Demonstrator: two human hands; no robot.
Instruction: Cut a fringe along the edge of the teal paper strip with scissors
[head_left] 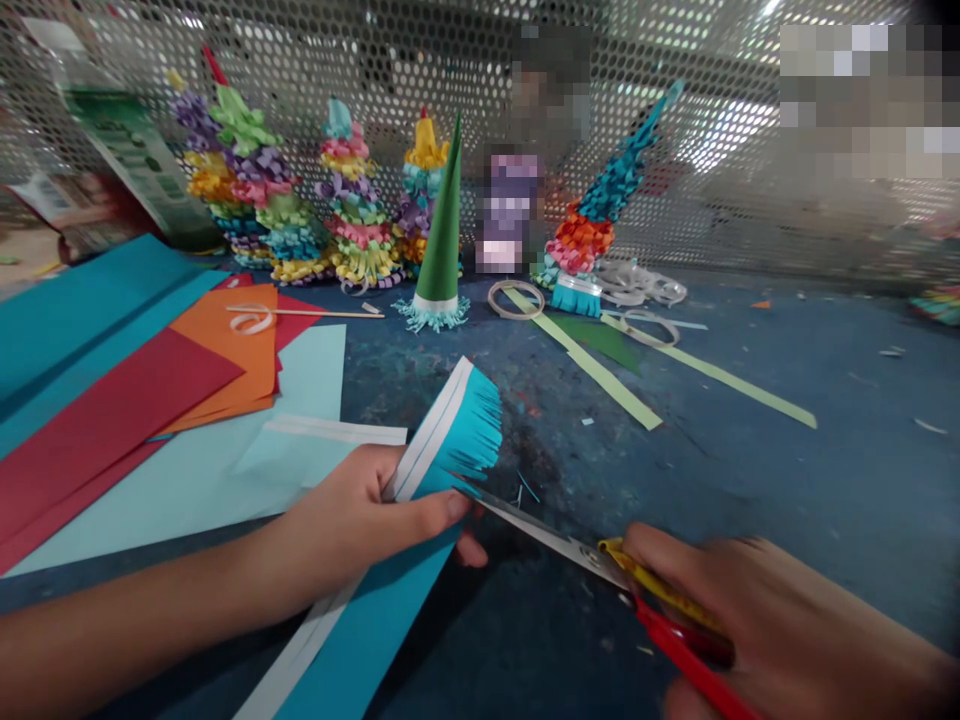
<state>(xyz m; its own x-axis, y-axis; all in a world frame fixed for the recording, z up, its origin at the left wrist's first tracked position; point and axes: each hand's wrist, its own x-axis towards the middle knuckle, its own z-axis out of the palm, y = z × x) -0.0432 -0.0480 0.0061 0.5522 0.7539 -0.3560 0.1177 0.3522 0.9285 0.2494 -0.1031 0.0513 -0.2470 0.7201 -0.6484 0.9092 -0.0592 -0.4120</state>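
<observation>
Head view: left hand (337,525) closed in a thumb-over pinch on a teal paper strip (457,440) with a white band, its cut fringe projecting beyond the fingers and its tail hanging toward the near edge of view. Stock judged light, thin and limp, the fringe fragile; best held on the uncut band. Right hand (757,600), blurred, closed around scissors (555,535) with red-and-yellow handles, blade tip just beside the strip, above the paint-stained tabletop (750,500); coloured paper sheets (112,440) lie left of the left hand.

Worktop (750,530): blue-painted, scuffed, paint-flecked. Overlapping coloured card sheets (112,430) at left; pale green paper strips (720,375) and tape rolls (491,298) lie beyond, near an upright green fringed paper cone (439,240). Small scraps scattered, probably paper offcuts.
</observation>
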